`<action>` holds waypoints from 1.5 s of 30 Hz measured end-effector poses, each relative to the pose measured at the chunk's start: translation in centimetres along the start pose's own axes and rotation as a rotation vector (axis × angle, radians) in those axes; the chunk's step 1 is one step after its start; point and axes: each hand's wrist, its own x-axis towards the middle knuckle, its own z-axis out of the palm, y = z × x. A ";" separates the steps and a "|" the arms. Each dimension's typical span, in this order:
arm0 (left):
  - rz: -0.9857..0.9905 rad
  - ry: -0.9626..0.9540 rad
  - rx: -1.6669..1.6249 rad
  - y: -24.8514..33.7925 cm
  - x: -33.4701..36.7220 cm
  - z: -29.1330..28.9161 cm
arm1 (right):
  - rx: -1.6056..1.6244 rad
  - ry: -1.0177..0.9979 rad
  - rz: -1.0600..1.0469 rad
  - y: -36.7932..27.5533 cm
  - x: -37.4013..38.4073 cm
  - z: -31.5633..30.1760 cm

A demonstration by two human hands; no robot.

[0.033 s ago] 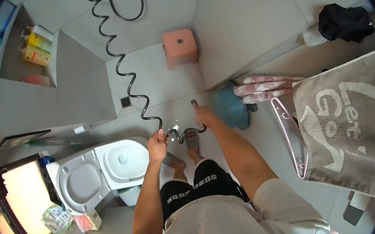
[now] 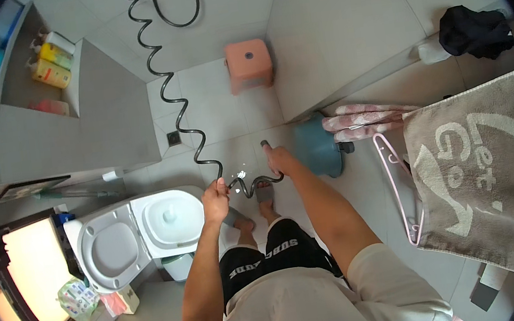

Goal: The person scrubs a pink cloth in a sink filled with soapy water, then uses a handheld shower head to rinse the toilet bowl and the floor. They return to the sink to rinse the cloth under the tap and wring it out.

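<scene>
A black coiled hose (image 2: pixel 178 115) hangs down from the far wall and runs to my hands. My left hand (image 2: pixel 216 201) is closed around it, just right of the open white toilet (image 2: pixel 174 219). Beyond that grip, a short wavy stretch of hose leads across to my right hand (image 2: pixel 279 161). That hand is wrapped round a small spray nozzle (image 2: pixel 264 143), whose dark grey tip sticks out past the fingers; the rest of it is hidden. Between the hands, white shiny flecks (image 2: pixel 241 174) show on the tiled floor, near my sandalled feet.
An orange stool (image 2: pixel 249 62) stands by the far wall, and a blue-grey bucket (image 2: pixel 319 146) is right of my right hand. A pink hanger (image 2: pixel 397 207) and a brown towel (image 2: pixel 483 171) hang at the right. Bottles (image 2: pixel 52 71) line the left shelf; a floor drain (image 2: pixel 173 138) lies ahead.
</scene>
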 end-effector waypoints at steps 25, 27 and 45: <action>-0.027 0.672 -0.330 -10.2 -11.2 -17.9 | -0.427 -0.605 -0.108 -7.7 -7.4 27.2; -0.022 0.675 -0.321 -11.2 -11.5 -17.5 | -0.486 -0.606 -0.044 -6.3 -5.9 28.2; -0.160 0.825 -0.356 -17.4 -17.5 -19.5 | -0.649 -0.595 0.043 -0.5 -9.9 38.5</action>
